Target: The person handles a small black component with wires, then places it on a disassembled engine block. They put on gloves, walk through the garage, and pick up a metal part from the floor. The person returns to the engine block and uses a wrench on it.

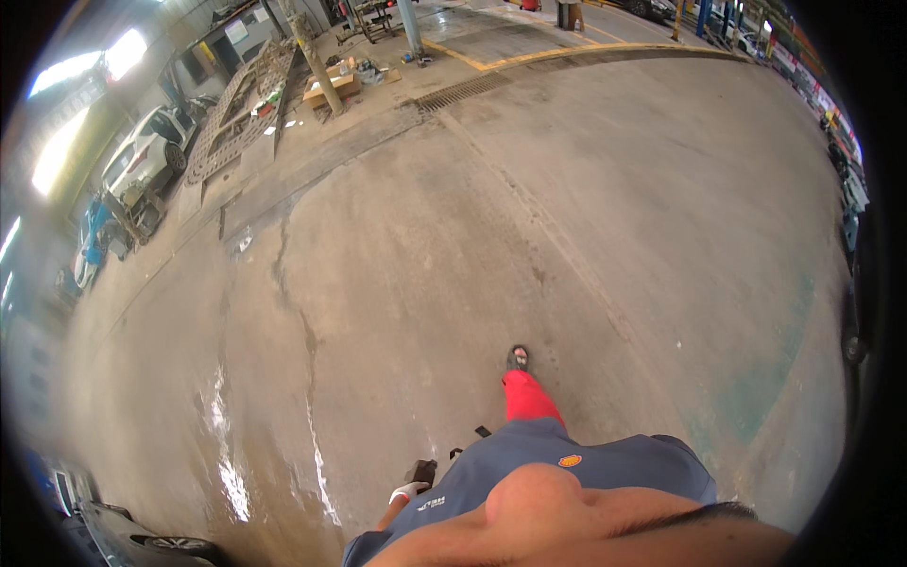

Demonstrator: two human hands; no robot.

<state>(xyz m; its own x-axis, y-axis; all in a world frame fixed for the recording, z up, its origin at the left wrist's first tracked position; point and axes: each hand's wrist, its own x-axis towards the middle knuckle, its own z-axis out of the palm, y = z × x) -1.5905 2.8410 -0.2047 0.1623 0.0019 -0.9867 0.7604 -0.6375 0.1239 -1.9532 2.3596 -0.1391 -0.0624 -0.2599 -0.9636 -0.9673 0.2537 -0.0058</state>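
Note:
My left hand, in a white glove, hangs low by my side near the lower edge. Its fingers are closed round a dark, blocky object that looks like part of a power tool. Two small black pieces stick out past my shirt beside it; whether they belong to the same object I cannot tell. My right hand is out of sight, hidden behind my body. One foot in a dark sandal, below a red trouser leg, is stretched forward on the concrete floor.
A white car and a perforated metal ramp frame stand at the far left. Nearby are a post and a cardboard box. A floor grate lies ahead. Another car is at the lower left, beside wet streaks.

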